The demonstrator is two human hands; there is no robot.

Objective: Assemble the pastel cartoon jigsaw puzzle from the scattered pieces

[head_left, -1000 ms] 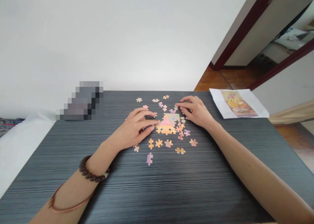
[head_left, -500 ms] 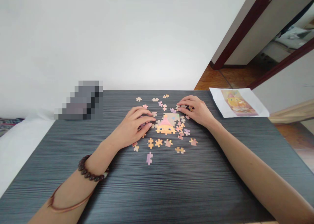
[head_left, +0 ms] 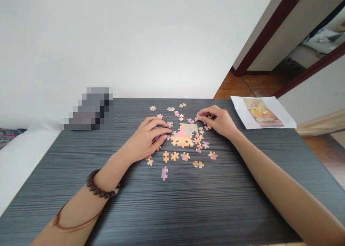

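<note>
A partly joined jigsaw puzzle [head_left: 183, 139] lies at the middle of the table, showing a yellow face with blue eyes under a pink hat. At its left edge rests my left hand [head_left: 148, 137], fingers apart and curved over a few loose pieces, its fingertips beside the joined part. My right hand [head_left: 217, 120] is up at the right, thumb and forefinger pinched on a pale puzzle piece [head_left: 197, 117]. Close by lies a lilac piece [head_left: 190, 121]. Nearer to me are a purple piece [head_left: 164, 173], an orange piece [head_left: 175, 156] and a yellowish joined pair [head_left: 198, 164].
The dark wood-grain table [head_left: 172, 210] meets a white wall [head_left: 151, 41] at the back. A white sheet with a printed picture [head_left: 262, 112] lies at the far right corner. A blurred-out dark object [head_left: 88, 109] stands at the far left. Several loose pieces surround the joined part.
My right hand has shifted slightly right, its thumb and forefinger now drawn together on the pale piece. My left hand stays in place.
</note>
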